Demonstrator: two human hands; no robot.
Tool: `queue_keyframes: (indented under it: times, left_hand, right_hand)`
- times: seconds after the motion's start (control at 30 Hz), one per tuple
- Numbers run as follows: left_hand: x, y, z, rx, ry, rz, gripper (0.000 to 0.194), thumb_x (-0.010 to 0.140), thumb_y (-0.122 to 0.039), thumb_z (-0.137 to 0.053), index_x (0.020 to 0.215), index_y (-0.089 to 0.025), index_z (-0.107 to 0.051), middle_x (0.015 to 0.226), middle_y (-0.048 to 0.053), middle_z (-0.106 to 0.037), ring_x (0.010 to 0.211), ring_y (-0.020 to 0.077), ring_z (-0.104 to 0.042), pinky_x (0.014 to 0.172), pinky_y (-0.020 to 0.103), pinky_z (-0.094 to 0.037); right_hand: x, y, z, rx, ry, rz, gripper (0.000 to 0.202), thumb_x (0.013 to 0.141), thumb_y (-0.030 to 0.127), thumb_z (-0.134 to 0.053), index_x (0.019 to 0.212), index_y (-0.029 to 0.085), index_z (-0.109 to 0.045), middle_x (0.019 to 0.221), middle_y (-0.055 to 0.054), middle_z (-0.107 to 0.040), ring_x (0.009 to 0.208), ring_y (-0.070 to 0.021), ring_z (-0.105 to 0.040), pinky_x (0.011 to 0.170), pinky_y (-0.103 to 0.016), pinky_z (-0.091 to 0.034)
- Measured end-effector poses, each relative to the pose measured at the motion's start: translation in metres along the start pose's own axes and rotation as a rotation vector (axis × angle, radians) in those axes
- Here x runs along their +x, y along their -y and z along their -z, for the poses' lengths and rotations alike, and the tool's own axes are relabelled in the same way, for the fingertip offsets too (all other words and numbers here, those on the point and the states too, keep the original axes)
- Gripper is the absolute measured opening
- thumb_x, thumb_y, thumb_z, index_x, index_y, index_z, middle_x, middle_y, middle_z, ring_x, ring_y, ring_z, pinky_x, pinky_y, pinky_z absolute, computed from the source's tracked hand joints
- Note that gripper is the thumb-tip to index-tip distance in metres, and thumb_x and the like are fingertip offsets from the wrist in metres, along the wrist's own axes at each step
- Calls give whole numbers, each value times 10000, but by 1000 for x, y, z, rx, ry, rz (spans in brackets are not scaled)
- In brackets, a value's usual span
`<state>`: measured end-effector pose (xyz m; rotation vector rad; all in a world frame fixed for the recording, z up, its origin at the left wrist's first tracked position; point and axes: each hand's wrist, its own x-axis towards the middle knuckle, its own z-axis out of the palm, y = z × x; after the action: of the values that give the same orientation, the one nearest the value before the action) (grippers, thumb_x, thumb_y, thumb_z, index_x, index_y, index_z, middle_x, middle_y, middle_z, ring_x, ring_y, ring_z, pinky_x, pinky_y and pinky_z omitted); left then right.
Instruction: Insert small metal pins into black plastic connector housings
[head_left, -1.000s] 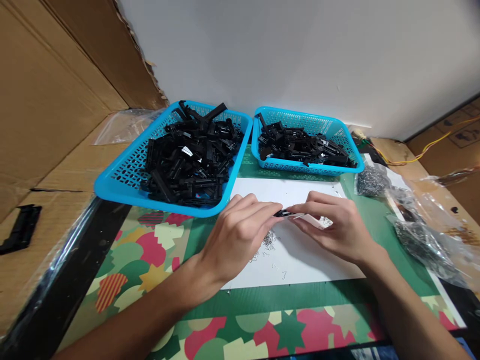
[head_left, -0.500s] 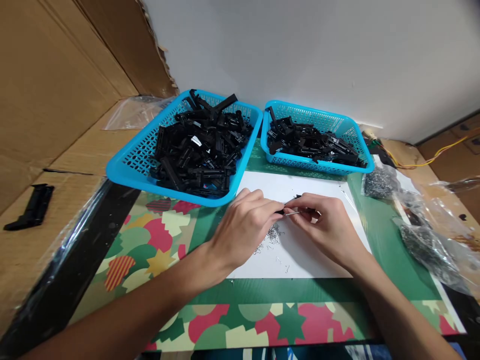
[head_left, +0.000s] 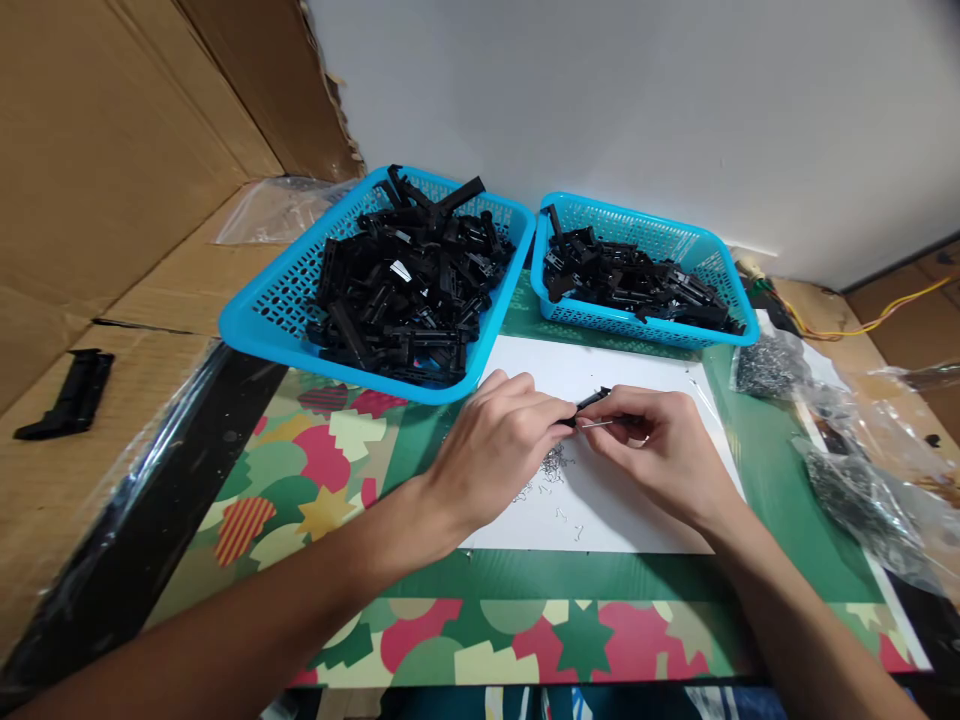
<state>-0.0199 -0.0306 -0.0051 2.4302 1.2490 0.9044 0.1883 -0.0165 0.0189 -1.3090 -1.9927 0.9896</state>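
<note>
My left hand (head_left: pixel 502 440) is closed on a small black plastic part (head_left: pixel 592 398), which shows between the fingertips of both hands. Its lower end is covered by my fingers. In my right hand (head_left: pixel 660 440), thumb and fingers pinch a thin metal-tipped tool (head_left: pixel 598 424) with a dark shaft; its tip meets the black part. Beneath the hands, small bent metal wire pieces (head_left: pixel 553 462) lie in a loose pile on a white sheet (head_left: pixel 637 530), and a few are scattered toward me.
A large blue basket (head_left: pixel 255 335) heaped with black plastic parts stands behind my left hand. Behind my right hand is a smaller blue basket (head_left: pixel 645 330) of similar parts. Clear bags of metal pieces (head_left: pixel 847 490) lie at right. One black part (head_left: pixel 71 395) rests on cardboard at left.
The whole view has shifted slightly, so things sit a little further right. Both hands keep their grips, and slightly more of the black part shows between them.
</note>
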Motion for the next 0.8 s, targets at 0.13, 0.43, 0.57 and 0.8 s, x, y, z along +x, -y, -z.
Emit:
queue_keyframes:
  times: [0.13,0.43,0.57,0.8]
  left_hand:
    - [0,0,0,-13,7,15,76,966,-136,-742,1021,-177,-773,877,18,-799,823,203,-655,753,356,-380]
    - [-1,2,-2,1,-12,39,126,945,-100,-752,1056,-157,-767,897,35,-781,850,211,-674,798,359,-419]
    - [-2,3,-3,56,-10,-6,119,984,-87,-684,1046,-149,-764,853,36,-768,834,220,-659,763,365,-398]
    - [-2,1,-4,79,-48,-71,119,1000,-77,-657,1003,-133,-762,817,18,-767,775,213,-624,713,368,-352]
  right_hand:
    - [-2,1,6,-48,45,10,161,895,178,-700,964,200,-844,842,-45,-795,656,-150,-628,579,-258,-466]
    - [-2,5,1,-111,-11,88,227,929,140,-654,1053,183,-839,778,-32,-748,607,-133,-581,570,-265,-445]
    - [-3,5,-3,-115,-47,104,206,942,172,-655,1007,182,-850,750,-39,-747,585,-136,-577,546,-268,-437]
    - [-3,7,-5,3,-57,-5,125,899,213,-726,905,183,-847,820,-63,-818,645,-170,-697,565,-267,-513]
